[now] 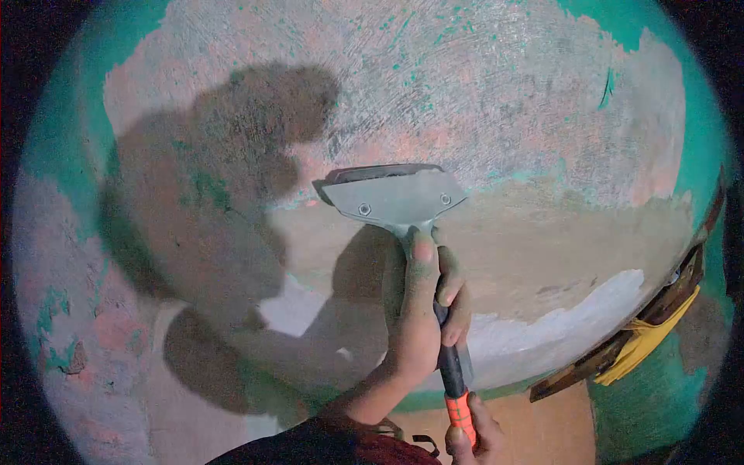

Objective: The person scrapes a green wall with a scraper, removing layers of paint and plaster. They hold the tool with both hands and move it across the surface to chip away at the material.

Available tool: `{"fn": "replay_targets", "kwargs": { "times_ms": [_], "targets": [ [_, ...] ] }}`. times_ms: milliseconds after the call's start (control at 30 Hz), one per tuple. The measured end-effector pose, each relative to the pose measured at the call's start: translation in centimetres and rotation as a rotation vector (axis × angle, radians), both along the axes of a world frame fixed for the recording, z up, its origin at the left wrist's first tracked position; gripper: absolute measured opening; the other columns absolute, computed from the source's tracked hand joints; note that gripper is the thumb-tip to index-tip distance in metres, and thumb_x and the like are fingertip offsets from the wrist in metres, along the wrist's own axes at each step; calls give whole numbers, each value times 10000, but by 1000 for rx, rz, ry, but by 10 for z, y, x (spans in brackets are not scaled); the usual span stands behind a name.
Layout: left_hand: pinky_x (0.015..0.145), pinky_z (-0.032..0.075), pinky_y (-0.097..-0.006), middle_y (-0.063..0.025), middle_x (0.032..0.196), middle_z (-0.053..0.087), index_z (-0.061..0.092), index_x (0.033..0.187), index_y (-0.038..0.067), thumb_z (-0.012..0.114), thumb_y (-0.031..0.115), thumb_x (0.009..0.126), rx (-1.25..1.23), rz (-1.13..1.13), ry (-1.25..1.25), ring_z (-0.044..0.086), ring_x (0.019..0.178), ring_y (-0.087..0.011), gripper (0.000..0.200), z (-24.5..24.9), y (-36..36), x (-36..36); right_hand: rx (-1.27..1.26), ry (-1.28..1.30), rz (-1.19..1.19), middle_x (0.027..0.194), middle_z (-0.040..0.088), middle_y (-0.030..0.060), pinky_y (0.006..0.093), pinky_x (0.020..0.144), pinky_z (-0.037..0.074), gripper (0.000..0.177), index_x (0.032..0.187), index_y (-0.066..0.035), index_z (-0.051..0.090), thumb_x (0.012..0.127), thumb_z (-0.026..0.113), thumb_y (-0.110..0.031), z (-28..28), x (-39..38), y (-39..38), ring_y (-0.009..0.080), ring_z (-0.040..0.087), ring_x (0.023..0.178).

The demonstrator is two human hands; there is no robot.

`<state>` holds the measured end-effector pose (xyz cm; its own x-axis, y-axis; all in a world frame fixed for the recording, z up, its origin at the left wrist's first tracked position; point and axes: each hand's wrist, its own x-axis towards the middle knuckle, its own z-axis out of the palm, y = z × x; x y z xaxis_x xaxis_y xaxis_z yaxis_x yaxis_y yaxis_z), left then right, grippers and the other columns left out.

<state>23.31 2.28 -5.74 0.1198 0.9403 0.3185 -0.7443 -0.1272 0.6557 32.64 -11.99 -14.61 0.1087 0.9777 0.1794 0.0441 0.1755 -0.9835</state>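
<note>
Left grip (pixel 418 325) is wrapping round the scraper (pixel 399 195) just below its wide grey head, thumb lying on top, and right grip (pixel 487 435) is clamping the orange handle end (pixel 459 415). The head's facing a patchy wall (pixel 535 101), overlapping the tan band's (pixel 573 232) top edge; can't tell if it's touching. Something yellow (pixel 647 341) is showing lower right.

Patchy wall (pixel 496 101) and green paint (pixel 700 116) suggest a renovation site.
</note>
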Motion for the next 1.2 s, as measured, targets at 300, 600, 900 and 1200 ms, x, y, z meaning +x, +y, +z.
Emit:
{"fn": "replay_targets", "kwargs": {
  "times_ms": [300, 600, 900, 1200],
  "targets": [
    [256, 270, -211, 54, 558, 344, 414, 977, 131, 336, 440, 920, 68, -25, -126, 281, 282, -61, 323, -5, 1, 8, 56, -55, 18, 785, 554, 50, 265, 595, 441, 463, 1202, 15, 475, 850, 551, -276, -2, 16, 1, 113, 512, 654],
    [296, 280, -238, 15, 594, 357, 345, 979, 141, 391, 425, 908, 69, -80, -166, 315, 309, -92, 296, -4, 4, 6, 38, -78, -6, 759, 520, 57, 269, 603, 420, 431, 1164, 34, 493, 850, 550, -255, 10, 19, 2, 119, 480, 661],
    [311, 306, -233, 19, 579, 344, 340, 935, 128, 378, 454, 904, 70, -69, -152, 322, 321, -81, 330, 4, 2, 6, 134, -103, 36, 895, 561, 96, 293, 680, 425, 437, 1182, 38, 482, 845, 559, -229, 19, 26, 8, 146, 500, 738],
    [263, 276, -219, 60, 551, 338, 407, 997, 140, 317, 475, 914, 57, 49, -104, 271, 285, -59, 356, 7, -2, 11, 229, -85, 40, 852, 554, 67, 264, 614, 411, 438, 1181, 51, 482, 847, 558, -221, 17, 26, 11, 120, 476, 670]
  ]
}}
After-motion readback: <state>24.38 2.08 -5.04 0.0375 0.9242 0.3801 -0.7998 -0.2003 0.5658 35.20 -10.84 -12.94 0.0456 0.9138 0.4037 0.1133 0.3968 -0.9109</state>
